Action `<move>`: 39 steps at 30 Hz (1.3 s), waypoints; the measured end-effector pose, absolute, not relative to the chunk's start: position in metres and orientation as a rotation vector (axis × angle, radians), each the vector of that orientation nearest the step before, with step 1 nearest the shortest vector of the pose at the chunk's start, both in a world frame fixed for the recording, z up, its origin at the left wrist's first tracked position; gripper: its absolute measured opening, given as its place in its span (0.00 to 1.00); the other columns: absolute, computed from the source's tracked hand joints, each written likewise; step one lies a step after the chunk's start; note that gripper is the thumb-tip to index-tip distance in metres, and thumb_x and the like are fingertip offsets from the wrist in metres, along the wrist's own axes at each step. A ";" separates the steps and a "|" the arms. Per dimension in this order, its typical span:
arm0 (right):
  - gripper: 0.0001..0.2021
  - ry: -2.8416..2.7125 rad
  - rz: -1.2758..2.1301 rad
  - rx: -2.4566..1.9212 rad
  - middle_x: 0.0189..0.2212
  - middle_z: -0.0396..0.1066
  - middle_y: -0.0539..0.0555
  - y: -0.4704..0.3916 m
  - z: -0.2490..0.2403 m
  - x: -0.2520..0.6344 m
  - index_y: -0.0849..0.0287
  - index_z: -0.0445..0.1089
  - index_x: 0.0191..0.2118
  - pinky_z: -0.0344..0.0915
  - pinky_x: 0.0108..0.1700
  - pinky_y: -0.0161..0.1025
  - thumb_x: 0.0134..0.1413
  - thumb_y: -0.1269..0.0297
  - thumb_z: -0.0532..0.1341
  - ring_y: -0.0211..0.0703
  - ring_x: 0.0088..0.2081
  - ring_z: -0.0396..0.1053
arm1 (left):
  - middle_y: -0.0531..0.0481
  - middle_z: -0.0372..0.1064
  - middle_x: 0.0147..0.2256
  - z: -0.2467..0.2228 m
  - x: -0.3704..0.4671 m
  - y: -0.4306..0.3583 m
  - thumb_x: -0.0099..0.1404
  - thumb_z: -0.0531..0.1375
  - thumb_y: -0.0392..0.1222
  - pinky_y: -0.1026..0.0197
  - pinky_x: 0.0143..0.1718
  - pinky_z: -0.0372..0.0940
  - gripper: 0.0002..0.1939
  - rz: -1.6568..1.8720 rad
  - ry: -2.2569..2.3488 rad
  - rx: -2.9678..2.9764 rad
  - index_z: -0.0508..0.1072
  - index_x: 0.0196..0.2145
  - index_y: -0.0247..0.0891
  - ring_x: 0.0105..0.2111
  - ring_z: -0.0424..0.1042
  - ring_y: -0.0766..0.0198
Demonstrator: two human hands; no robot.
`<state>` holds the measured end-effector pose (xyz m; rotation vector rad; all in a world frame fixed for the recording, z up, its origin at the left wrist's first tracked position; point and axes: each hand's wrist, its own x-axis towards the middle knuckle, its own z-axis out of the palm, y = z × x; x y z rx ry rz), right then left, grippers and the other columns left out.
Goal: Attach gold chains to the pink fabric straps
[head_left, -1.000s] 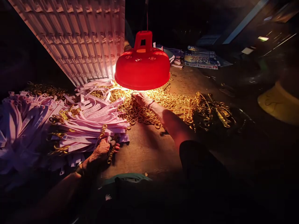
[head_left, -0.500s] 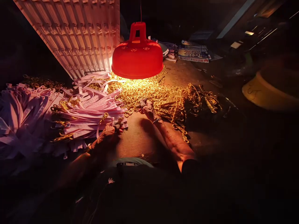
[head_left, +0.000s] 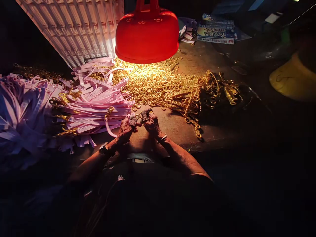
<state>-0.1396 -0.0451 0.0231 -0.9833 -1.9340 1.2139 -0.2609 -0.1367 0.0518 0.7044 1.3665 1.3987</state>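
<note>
My left hand (head_left: 125,129) is closed at the table's front, its wrapped fingertips pinching a gold ring (head_left: 137,116). Just to the right, almost touching it, my right hand (head_left: 153,125) is closed too, with a small gold ring (head_left: 141,114) at its fingertips, partly hidden. Dark knitted wraps cover some fingers of both hands. Left of my left hand lies a heap of pink straps (head_left: 98,110), several of them ending in gold metal clasps (head_left: 67,131). Beyond the hands spreads a pile of loose gold rings (head_left: 148,87).
A red lamp (head_left: 146,38) hangs low over the ring pile. Linked gold chains (head_left: 192,98) lie on the right of the wooden table (head_left: 177,123). More pale straps (head_left: 22,112) are heaped far left. Printed boxes (head_left: 216,33) sit at the back; a yellow container (head_left: 293,79) stands right.
My right hand has come back from the ring pile towards me, and my left hand has moved right and slightly up. The two hands now meet. The camera view has tilted down.
</note>
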 end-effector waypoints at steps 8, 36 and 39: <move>0.23 -1.841 1.254 -0.981 0.22 0.62 0.50 -0.052 0.019 -0.145 0.55 0.58 0.24 0.59 0.29 0.37 0.63 0.44 0.54 0.36 0.25 0.57 | 0.54 0.71 0.23 0.057 -0.259 -0.130 0.56 0.68 0.58 0.68 0.21 0.58 0.24 1.418 1.283 0.714 0.71 0.39 0.36 0.18 0.62 0.73; 0.22 -1.787 1.618 -0.903 0.24 0.66 0.52 -0.059 0.043 -0.132 0.56 0.60 0.27 0.61 0.27 0.35 0.59 0.41 0.58 0.37 0.26 0.63 | 0.53 0.71 0.21 0.042 -0.257 -0.135 0.49 0.68 0.44 0.69 0.16 0.57 0.15 1.283 1.419 0.663 0.69 0.31 0.36 0.16 0.63 0.72; 0.17 -1.833 1.578 -0.959 0.23 0.64 0.51 -0.055 0.033 -0.126 0.56 0.60 0.26 0.61 0.27 0.35 0.54 0.50 0.61 0.36 0.26 0.60 | 0.53 0.67 0.17 0.034 -0.258 -0.135 0.51 0.67 0.42 0.69 0.14 0.48 0.12 1.195 1.488 0.653 0.67 0.27 0.36 0.13 0.56 0.74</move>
